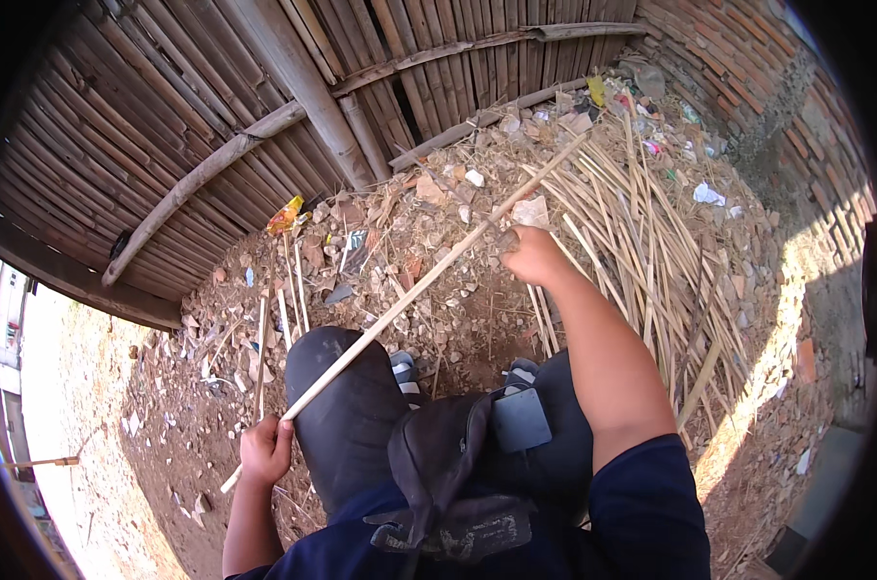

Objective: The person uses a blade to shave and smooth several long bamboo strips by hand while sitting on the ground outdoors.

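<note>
A long pale bamboo strip [390, 314] slants across my lap, from low on the left up to the far right. Near its lower end my left hand [266, 449] is closed around it, and a short piece sticks out below the fist. My right hand [535, 257] is a fist just beside the upper half of the strip. It grips a brown handle [508, 242], from which a thin, dark, blade-like part seems to run toward the far left across the strip. The tool's exact kind is hard to make out.
Many split bamboo strips [651, 280] lie heaped on the right. Several more stand or lie by my left knee [286, 304]. Stones and litter cover the ground. A bamboo wall [216, 106] rises ahead and left, a brick wall [787, 106] on the right.
</note>
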`<state>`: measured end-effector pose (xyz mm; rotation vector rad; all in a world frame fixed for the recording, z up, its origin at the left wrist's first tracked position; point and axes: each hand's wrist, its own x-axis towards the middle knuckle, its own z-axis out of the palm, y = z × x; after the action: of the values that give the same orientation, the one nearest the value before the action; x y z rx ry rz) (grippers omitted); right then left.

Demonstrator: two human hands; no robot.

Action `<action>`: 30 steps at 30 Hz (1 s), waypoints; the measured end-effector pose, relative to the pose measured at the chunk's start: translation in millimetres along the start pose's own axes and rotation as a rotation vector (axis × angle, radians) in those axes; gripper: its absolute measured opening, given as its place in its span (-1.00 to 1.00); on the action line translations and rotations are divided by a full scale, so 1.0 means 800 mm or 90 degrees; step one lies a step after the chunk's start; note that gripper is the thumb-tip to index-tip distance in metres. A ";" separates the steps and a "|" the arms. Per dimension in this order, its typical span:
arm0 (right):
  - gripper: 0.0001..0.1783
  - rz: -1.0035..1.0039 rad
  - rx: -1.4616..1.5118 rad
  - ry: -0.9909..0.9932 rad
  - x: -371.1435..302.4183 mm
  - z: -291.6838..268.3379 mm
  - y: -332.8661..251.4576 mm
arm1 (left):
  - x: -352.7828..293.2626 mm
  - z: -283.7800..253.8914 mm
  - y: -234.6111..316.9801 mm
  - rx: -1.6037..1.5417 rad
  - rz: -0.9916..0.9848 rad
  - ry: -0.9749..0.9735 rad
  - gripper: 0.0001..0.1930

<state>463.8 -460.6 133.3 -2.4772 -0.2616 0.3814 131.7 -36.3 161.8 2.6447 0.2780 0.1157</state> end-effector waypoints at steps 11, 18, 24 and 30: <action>-0.27 -0.032 -0.029 -0.159 -0.015 0.002 -0.026 | 0.002 0.002 -0.002 0.014 -0.021 -0.020 -0.55; -0.41 -0.069 -0.021 -0.008 -0.052 0.001 -0.073 | -0.020 0.000 -0.009 0.022 -0.017 0.012 -0.55; -0.55 0.023 0.060 0.145 -0.011 -0.015 0.024 | 0.000 0.008 0.005 0.037 -0.006 0.031 -0.53; -0.53 -0.025 -0.017 0.006 -0.036 -0.018 -0.051 | -0.013 0.007 -0.002 0.037 -0.020 0.020 -0.55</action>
<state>437.9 -444.1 174.5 -2.4954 -0.3127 0.3529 121.8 -39.4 155.6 2.6968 0.3372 0.1409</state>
